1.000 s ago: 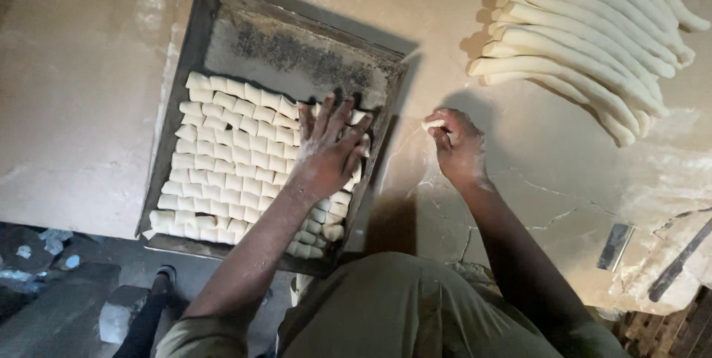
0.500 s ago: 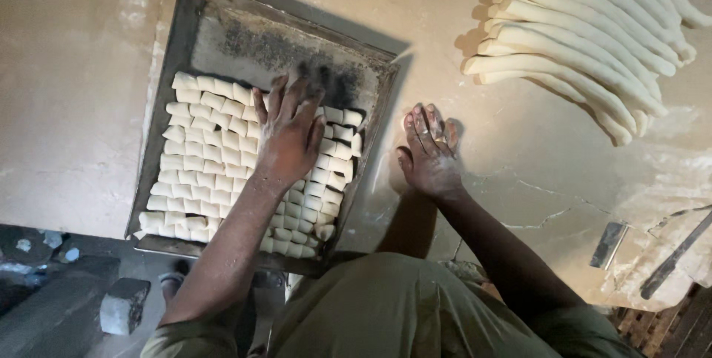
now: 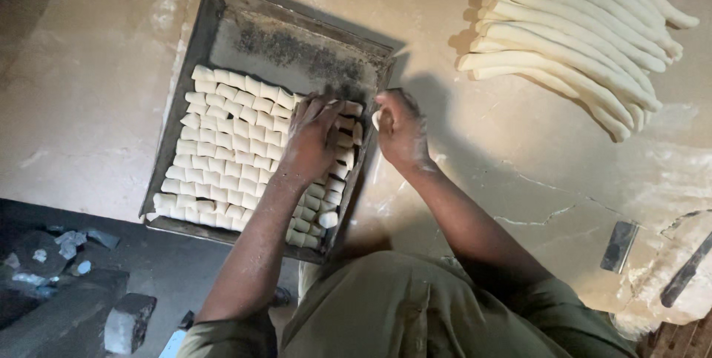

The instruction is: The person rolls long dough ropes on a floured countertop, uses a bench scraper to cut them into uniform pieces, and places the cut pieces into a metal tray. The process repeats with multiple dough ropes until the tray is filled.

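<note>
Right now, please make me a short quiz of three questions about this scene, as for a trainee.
1. True or false: the far part of the metal tray holds no dough pieces.
2. Where do the long dough ropes lie? A) on the tray B) on the table, to the right of the tray C) on the floor
3. Which hand lies flat on the pieces inside the tray?

Key: 1. True, that part is bare and dark. 2. B. 3. The left hand; the right hand is at the tray's right rim, with a pale bit showing at its fingers.
</note>
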